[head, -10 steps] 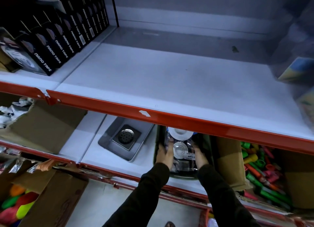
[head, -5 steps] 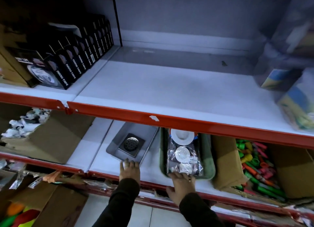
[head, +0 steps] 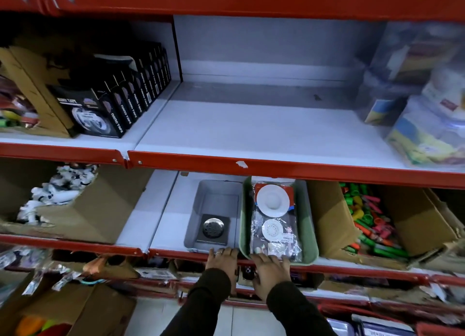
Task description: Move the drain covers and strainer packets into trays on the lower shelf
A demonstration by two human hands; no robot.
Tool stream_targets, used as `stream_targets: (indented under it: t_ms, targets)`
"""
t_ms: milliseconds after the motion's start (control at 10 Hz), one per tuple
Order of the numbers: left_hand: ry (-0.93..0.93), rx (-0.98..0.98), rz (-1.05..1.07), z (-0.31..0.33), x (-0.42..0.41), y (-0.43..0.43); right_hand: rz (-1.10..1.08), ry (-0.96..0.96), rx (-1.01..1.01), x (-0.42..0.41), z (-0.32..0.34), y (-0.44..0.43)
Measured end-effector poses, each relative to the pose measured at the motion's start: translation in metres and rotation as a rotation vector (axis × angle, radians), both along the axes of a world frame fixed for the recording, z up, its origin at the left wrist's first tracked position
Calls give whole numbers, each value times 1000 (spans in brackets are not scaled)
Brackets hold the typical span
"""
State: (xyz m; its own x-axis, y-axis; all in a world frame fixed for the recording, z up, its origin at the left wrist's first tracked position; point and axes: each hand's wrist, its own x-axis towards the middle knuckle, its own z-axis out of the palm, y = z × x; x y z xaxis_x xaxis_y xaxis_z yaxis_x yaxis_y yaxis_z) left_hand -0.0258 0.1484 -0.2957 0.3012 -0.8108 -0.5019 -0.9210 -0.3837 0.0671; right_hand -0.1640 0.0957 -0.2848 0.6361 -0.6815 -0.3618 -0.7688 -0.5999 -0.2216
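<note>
A person's left hand point(head: 222, 256) rests flat, fingers spread, on the grey tray point(head: 214, 197) holding a drain cover point(head: 213, 227); the right hand point(head: 270, 261), grip also spread, touches the green tray point(head: 310, 219) of strainer packets point(head: 274, 225) on the lower shelf point(head: 166, 225); a careless shove could tip either tray off the edge.

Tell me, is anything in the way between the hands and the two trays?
Nothing visible is. The left hand rests at the front edge of the grey tray, and the right hand is at the front lip of the green tray.
</note>
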Motion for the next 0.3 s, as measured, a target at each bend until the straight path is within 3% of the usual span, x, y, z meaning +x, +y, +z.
stream_targets:
  t_ms: [100,200,300]
  targets:
    - [-3,-39,-43,20,7,9,-40,-16,-56,-1,19,5]
    - [4,-267,17,55,11,19,-135,-171,-180,-6,50,7]
    - [-31,-632,20,110,18,15,-200,-365,-463,-4,103,-8]
